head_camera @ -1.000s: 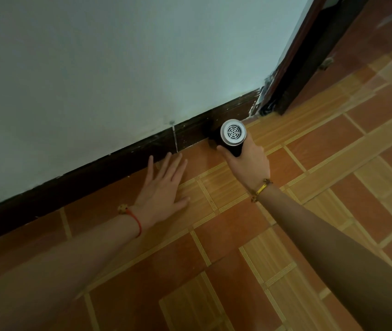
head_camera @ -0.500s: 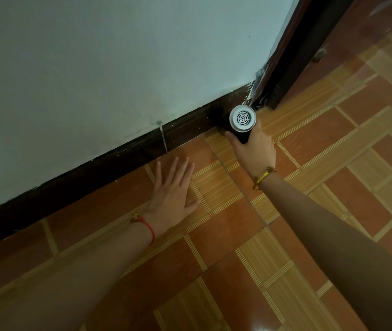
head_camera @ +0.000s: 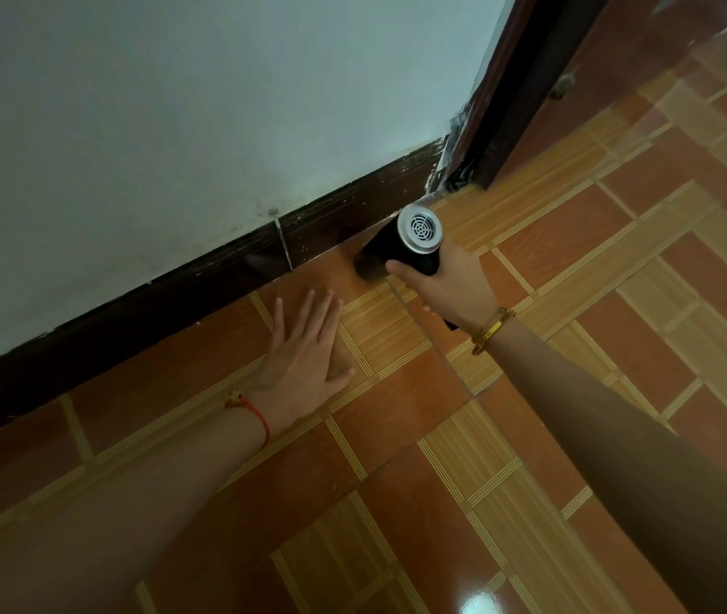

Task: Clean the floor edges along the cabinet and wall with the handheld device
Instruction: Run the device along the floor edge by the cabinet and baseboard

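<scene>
A black handheld device [head_camera: 406,248] with a round silver grille at its rear points down and left at the floor edge under the dark skirting board [head_camera: 353,214]. My right hand [head_camera: 454,285] grips its handle from the right. My left hand [head_camera: 304,352] lies flat on the tiled floor [head_camera: 397,409] with fingers spread, a little left of and nearer than the device's nozzle, apart from it. The nozzle tip is dark and blurred against the floor.
A pale wall [head_camera: 175,126] rises above the skirting. A dark door frame [head_camera: 512,90] stands at the upper right, close beyond the device. Orange and tan tiles run on to the right and toward me.
The device's nozzle has swung leftward along the skirting, away from the door frame. My left hand stays flat on the floor in about the same spot.
</scene>
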`<control>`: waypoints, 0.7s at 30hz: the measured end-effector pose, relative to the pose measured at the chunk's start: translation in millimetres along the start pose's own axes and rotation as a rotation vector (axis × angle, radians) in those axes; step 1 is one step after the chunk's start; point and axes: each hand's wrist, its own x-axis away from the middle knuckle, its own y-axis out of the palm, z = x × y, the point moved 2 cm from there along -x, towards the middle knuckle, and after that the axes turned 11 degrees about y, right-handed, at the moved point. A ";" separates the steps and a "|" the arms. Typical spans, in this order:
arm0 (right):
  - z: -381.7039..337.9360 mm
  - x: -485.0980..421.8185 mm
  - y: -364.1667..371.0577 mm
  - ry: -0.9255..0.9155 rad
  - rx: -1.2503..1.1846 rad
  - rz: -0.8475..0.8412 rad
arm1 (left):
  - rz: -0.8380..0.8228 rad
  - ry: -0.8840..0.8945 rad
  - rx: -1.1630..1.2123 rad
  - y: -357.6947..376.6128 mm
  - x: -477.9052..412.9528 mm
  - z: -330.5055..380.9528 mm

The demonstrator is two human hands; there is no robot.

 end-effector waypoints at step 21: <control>23.0 115.6 5.1 0.053 0.054 0.059 | -0.053 0.087 0.003 -12.3 50.3 47.4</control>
